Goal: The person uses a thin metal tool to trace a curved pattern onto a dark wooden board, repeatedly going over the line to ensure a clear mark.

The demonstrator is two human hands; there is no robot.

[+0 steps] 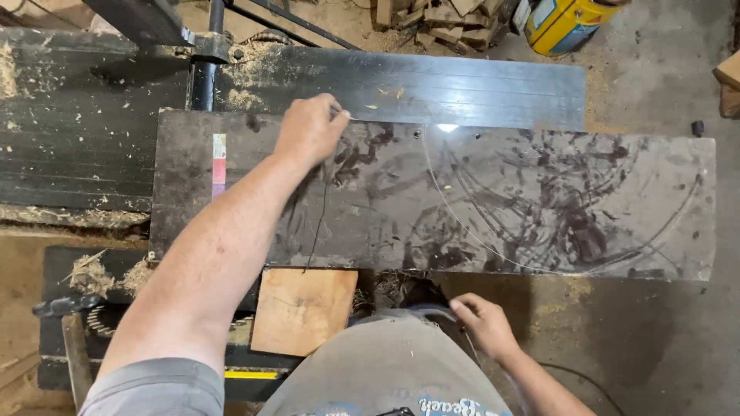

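Dark panel [493, 192], long and scuffed, is the biggest thing we've got here, lying flat across a black machine bed [77, 123] with its right end hanging out past the bed over the concrete floor [655, 69]. A pale curved line [455, 216] sweeps across its face from near the middle of the far edge down toward the near edge.

Our left hand [311, 127] sits at the panel's far edge, fingers bunched together and pinched on a thin string [320, 208] that runs back across the panel toward us. Our right hand [484, 322] is off the panel's near edge, down by our waist, fingers curled in; we think it's got the other end of the string, but we can't really tell.

What could bite us, as we see it: the string goes slack or slips out of the pinch, so whatever it's lining up drifts off. That overhanging right end could tip or slide if we lean on it. And the sawdust [100, 273] heaped at the panel's left near corner looks slippery.

A square wood block [303, 308] sits just under the panel's near edge, touching it by the look of things.

Labels: a yellow can [563, 23] with a blue patch stands on the floor beyond the panel's far right. A narrow sticker [220, 166], white over pink over red, sits near the panel's left end.
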